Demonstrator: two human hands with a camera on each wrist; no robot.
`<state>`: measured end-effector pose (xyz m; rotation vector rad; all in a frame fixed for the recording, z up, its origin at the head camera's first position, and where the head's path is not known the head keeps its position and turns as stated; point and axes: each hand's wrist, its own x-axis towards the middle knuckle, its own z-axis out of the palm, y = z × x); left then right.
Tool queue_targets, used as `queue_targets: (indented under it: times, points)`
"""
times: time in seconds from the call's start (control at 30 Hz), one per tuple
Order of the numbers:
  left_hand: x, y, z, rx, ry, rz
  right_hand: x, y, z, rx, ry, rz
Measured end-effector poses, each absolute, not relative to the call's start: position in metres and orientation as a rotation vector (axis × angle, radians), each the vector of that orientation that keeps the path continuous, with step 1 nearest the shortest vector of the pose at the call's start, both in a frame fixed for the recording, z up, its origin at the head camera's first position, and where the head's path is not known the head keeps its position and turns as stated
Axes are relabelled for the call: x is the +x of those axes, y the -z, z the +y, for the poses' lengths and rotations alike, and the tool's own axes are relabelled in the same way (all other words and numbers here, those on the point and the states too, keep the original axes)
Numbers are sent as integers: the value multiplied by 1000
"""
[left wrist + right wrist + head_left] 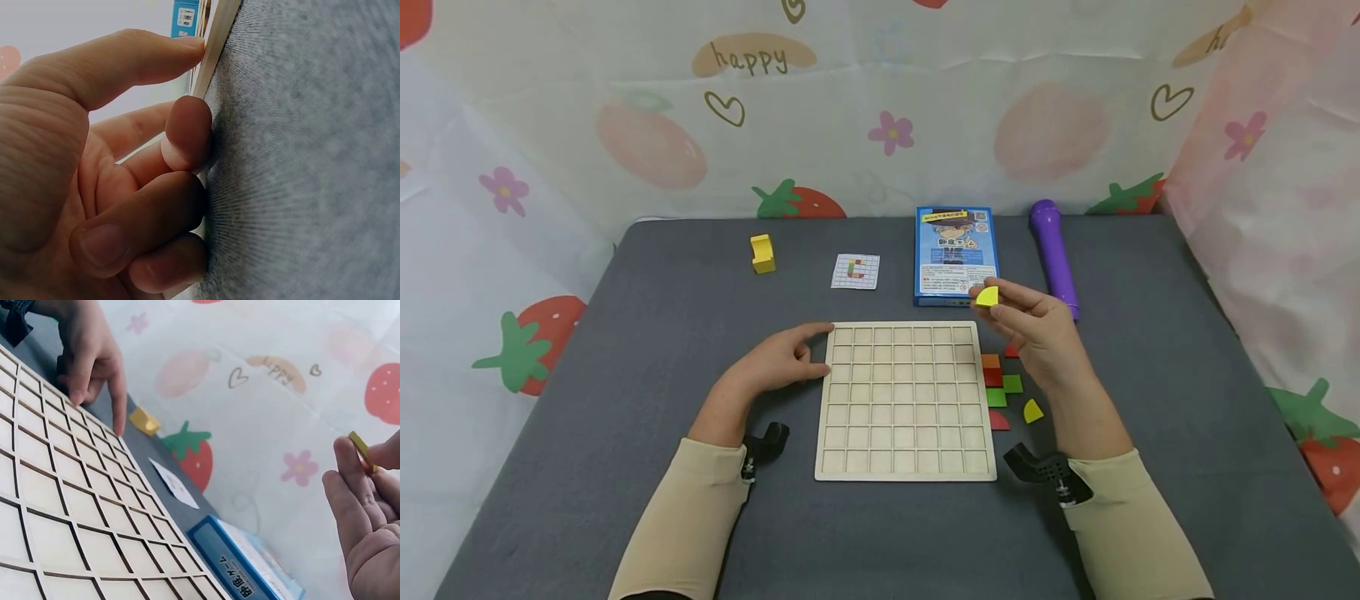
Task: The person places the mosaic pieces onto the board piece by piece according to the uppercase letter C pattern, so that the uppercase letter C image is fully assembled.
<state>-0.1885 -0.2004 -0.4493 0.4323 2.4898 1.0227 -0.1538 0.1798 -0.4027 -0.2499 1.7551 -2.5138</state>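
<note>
Your right hand (pixel 1033 329) pinches a yellow quarter-circle piece (pixel 988 296) in its grip, raised above the far right corner of the wooden grid board (pixel 904 400). Your left hand (pixel 778 362), fingers relaxed, touches the board's left edge on the grey bench (pixel 625 350).

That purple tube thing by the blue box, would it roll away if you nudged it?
Probably. The purple tube looks round and smooth and lies flat on the grey cloth, so a sideways push would likely roll it, though the cloth may slow it. It looks like stiff plastic, probably light enough for one hand.
</note>
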Motion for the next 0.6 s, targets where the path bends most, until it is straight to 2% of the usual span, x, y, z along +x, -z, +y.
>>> queue_targets:
  times: [0.6]
  points:
    - [-188, 448, -200, 430, -996, 2504, -159, 413, 167, -75, 2530, 1507]
